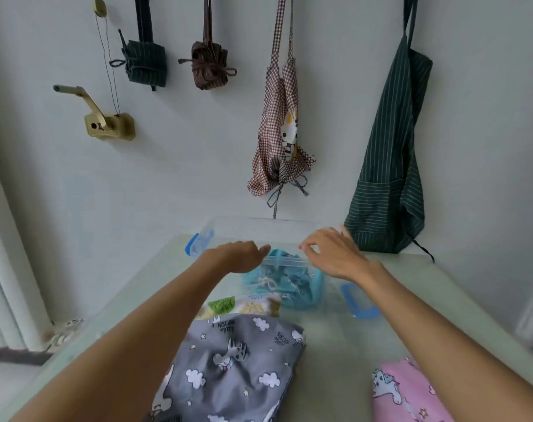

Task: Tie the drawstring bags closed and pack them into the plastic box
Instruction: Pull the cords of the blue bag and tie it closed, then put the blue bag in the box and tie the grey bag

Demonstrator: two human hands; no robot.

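Observation:
A clear plastic box [259, 226] with blue clips stands at the far side of the table. Inside it lies a blue drawstring bag [286, 284] with a tied white cord. My left hand [242, 255] hovers over the box's near rim, fingers curled with nothing visible in them. To the right of it, my right hand [332, 252] hangs above the same rim with its fingers loosely spread. A grey unicorn-print bag [234, 367] lies flat in front of me, partly covering a white bag with green and yellow print [244, 304]. A pink unicorn bag [408, 391] lies at the bottom right.
The box's clear lid with a blue clip [359, 303] lies on the glass table [335, 339] to the right of the box. Aprons and folded cloth bundles hang on the wall behind, a dark green striped apron [390, 166] reaching down to the table's far right.

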